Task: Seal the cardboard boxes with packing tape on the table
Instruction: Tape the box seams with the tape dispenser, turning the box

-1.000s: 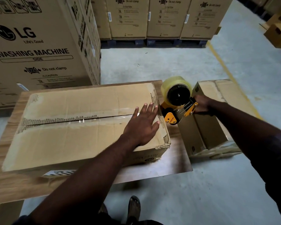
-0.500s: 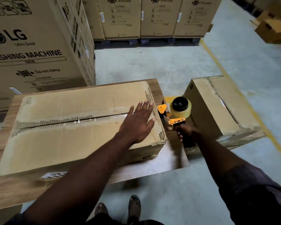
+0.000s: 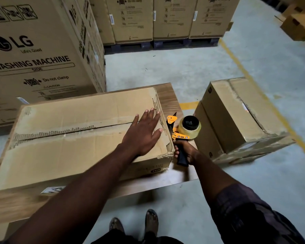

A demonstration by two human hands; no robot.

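A long flat cardboard box (image 3: 69,138) lies on the wooden table (image 3: 169,95), its top flaps meeting along a centre seam with torn old tape marks. My left hand (image 3: 144,132) rests flat, fingers straight, on the box's right end over the seam. My right hand (image 3: 184,152) grips the black handle of an orange tape dispenser (image 3: 183,128) carrying a clear tape roll. The dispenser sits right against the box's right end face, just below the top edge.
A second cardboard box (image 3: 239,117) stands on the floor just right of the table. A large washing-machine carton (image 3: 39,55) rises behind on the left. More cartons on pallets (image 3: 165,20) line the back. A yellow floor line (image 3: 253,81) runs at the right.
My right hand brought the tape dispenser down from beside the box's top right corner, turned it handle-toward-me, and moved it in against the box's right end. My left hand stayed flat on the box.
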